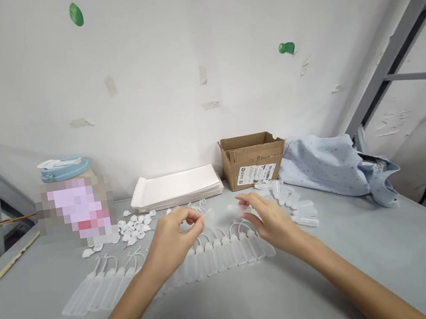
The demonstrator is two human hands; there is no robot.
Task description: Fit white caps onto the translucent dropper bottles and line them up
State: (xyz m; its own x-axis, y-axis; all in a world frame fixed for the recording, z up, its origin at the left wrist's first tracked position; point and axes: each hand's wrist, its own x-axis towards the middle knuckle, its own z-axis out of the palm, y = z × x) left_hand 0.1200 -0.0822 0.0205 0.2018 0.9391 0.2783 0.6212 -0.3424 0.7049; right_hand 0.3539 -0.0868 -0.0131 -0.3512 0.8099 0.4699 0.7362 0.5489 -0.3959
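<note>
My right hand curls its thumb and fingers around a small translucent plastic bottle, its narrow end towards the left. My left hand is closed in a pinch. A pale, blurred shape sits by its fingertips, too faint to name. Below both hands lies a row of translucent squeeze bottles with thin curved spouts; my left forearm hides part of the row. To the left is a heap of small white caps. Loose translucent bottles without spouts lie to the right of my right hand.
A stack of white sheets or envelopes and an open cardboard box stand against the wall. Light blue cloth lies at the right. A blue-lidded container and a thin yellowish strip are at the left.
</note>
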